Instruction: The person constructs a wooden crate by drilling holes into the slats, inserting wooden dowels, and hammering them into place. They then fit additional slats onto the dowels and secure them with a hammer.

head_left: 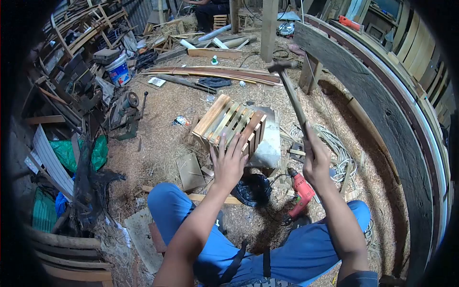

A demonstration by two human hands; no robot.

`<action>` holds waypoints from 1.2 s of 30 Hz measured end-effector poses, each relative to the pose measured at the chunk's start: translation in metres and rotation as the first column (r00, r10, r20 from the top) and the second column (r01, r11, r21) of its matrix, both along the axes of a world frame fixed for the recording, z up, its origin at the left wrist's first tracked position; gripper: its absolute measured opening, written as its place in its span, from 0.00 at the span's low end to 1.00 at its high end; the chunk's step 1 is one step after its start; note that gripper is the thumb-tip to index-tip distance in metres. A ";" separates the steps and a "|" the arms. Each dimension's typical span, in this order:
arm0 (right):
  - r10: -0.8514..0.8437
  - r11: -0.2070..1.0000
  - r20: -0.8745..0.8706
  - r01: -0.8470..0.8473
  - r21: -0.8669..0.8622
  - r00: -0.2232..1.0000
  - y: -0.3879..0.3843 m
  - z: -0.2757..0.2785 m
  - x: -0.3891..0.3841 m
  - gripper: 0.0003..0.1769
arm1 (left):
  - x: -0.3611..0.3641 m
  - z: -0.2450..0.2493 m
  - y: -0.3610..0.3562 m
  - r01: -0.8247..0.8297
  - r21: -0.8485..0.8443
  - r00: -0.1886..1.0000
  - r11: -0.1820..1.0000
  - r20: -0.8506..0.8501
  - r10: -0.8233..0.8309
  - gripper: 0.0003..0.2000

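In front of me a small slatted wooden crate rests on a pale flat-topped block. My left hand lies against the crate's near side, fingers spread and stretched toward its slats. Raised on the right, my right hand is wrapped round the wooden handle of a hammer. The hammer's head is up, to the right of the crate and apart from it. Below my right hand a red power drill lies on the ground. A black plastic bag sits between my knees and the block.
Sawdust and shavings cover the ground. A coiled pale cable lies at the right, beside a long dark timber beam. Long wooden strips lie beyond the crate. A metal vise and a paint bucket stand left. Another person sits far back.
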State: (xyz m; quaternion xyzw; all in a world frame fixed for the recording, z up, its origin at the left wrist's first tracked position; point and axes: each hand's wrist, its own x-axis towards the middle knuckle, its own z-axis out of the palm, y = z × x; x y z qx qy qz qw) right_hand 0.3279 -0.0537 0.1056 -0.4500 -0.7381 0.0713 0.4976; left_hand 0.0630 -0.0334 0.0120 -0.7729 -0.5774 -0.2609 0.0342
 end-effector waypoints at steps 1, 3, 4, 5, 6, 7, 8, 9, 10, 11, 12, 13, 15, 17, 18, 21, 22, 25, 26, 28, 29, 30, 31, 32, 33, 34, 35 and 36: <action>-0.005 0.994 0.111 0.017 -0.110 0.994 -0.003 -0.014 0.007 0.39 | -0.001 -0.001 0.000 0.002 -0.002 1.000 1.000 -0.006 -0.002 0.36; 0.011 0.877 0.391 0.179 -0.447 0.921 -0.002 -0.027 0.011 0.37 | -0.001 -0.001 0.001 0.010 0.004 1.000 1.000 -0.010 -0.010 0.37; 0.005 0.880 0.392 0.182 -0.439 0.920 -0.002 -0.026 0.013 0.37 | -0.001 -0.001 -0.001 0.012 0.003 1.000 1.000 -0.012 -0.012 0.37; 0.018 0.894 0.339 0.137 -0.428 0.941 -0.001 -0.024 0.015 0.36 | -0.001 0.000 0.002 0.011 0.008 1.000 1.000 -0.015 -0.011 0.37; 0.040 0.905 0.285 0.086 -0.417 0.958 0.002 -0.023 0.016 0.35 | -0.002 0.002 0.004 0.007 0.020 1.000 1.000 -0.015 -0.007 0.37; 0.021 0.918 0.251 0.080 -0.388 0.968 0.002 -0.025 0.014 0.35 | -0.002 0.001 0.003 0.016 0.019 1.000 1.000 0.000 -0.016 0.37; 0.025 0.918 0.252 0.077 -0.389 0.967 0.001 -0.025 0.013 0.35 | -0.002 -0.002 0.001 0.025 0.016 1.000 1.000 0.015 -0.026 0.37; -0.003 0.930 0.163 0.063 -0.363 0.987 -0.001 -0.024 0.011 0.35 | -0.003 0.002 0.000 0.051 -0.009 0.997 0.999 0.060 -0.050 0.37; -0.031 0.941 0.073 0.053 -0.335 0.997 -0.002 -0.022 0.009 0.35 | -0.004 0.002 -0.001 0.051 -0.008 0.997 0.999 0.060 -0.050 0.37; -0.032 0.942 0.073 0.055 -0.332 0.997 -0.002 -0.018 0.009 0.35 | -0.004 0.002 -0.001 0.054 -0.027 0.997 0.998 0.063 -0.052 0.37; -0.056 0.960 0.064 0.071 -0.270 0.996 -0.002 -0.011 0.008 0.35 | -0.005 0.002 -0.001 0.057 -0.047 0.996 0.997 0.066 -0.054 0.37; -0.078 0.974 0.054 0.088 -0.209 0.995 -0.003 -0.008 0.008 0.34 | -0.005 0.002 -0.001 0.057 -0.046 0.996 0.997 0.066 -0.054 0.37; -0.067 0.986 0.019 0.069 -0.153 0.998 -0.001 -0.013 0.006 0.34 | -0.006 0.001 -0.001 0.056 -0.051 0.997 0.997 0.052 -0.053 0.36; -0.053 0.994 -0.018 0.051 -0.100 0.998 0.001 -0.025 0.007 0.33 | -0.006 -0.003 0.001 0.038 -0.041 0.999 0.998 0.020 -0.038 0.37; -0.016 0.959 0.139 0.055 -0.278 0.990 0.002 -0.030 0.008 0.33 | -0.006 -0.004 0.001 0.024 -0.026 1.000 0.999 -0.010 -0.024 0.37; 0.043 0.883 0.288 0.099 -0.459 0.957 0.001 -0.029 0.008 0.33 | -0.013 0.002 0.002 0.106 -0.073 0.980 0.992 0.175 -0.092 0.44; 0.039 0.863 0.298 0.118 -0.492 0.954 -0.001 -0.029 0.005 0.34 | -0.016 0.004 0.002 0.092 -0.073 0.982 0.993 0.171 -0.078 0.44; 0.066 0.904 0.178 0.016 -0.427 0.982 -0.006 -0.028 0.000 0.33 | -0.030 0.003 0.008 -0.052 0.016 0.939 0.999 0.340 0.043 0.68; 0.069 0.889 0.137 0.001 -0.458 0.988 -0.009 -0.023 0.001 0.33 | -0.037 0.002 0.010 -0.057 0.014 0.938 0.998 0.342 0.048 0.68; 0.064 0.878 0.140 0.011 -0.479 0.988 -0.012 -0.018 0.001 0.32 | -0.046 0.016 0.007 -0.033 -0.079 0.950 0.996 0.308 0.056 0.73; 0.069 0.878 0.122 -0.002 -0.479 0.990 -0.012 -0.018 0.002 0.31 | -0.047 0.023 0.003 -0.139 -0.121 0.973 0.983 0.170 0.158 0.75; 0.074 0.878 0.103 -0.015 -0.478 0.992 -0.012 -0.018 0.004 0.31 | -0.054 0.022 0.007 -0.141 -0.121 0.972 0.983 0.172 0.160 0.75; 0.075 0.878 0.104 -0.016 -0.479 0.992 -0.012 -0.020 0.006 0.31 | -0.063 0.019 0.011 -0.094 -0.133 0.957 0.987 0.260 0.126 0.75; 0.093 0.907 0.091 -0.047 -0.418 0.992 -0.012 -0.023 0.007 0.31 | -0.068 0.014 0.015 -0.046 -0.142 0.934 0.989 0.345 0.093 0.74; 0.112 0.932 0.078 -0.078 -0.353 0.991 -0.012 -0.027 0.008 0.31 | -0.068 0.011 0.016 0.003 -0.110 0.893 0.994 0.447 0.047 0.69; 0.112 0.932 0.077 -0.078 -0.353 0.991 -0.012 -0.029 0.007 0.31 | -0.067 0.008 0.017 0.003 -0.110 0.894 0.994 0.446 0.046 0.69; 0.133 0.948 0.088 -0.101 -0.301 0.987 -0.013 -0.031 0.007 0.31 | -0.064 0.006 0.018 -0.022 -0.063 0.911 0.998 0.410 0.046 0.65; 0.151 0.961 0.101 -0.123 -0.248 0.983 -0.015 -0.029 0.005 0.31 | -0.061 0.004 0.019 -0.044 -0.015 0.927 0.999 0.373 0.046 0.61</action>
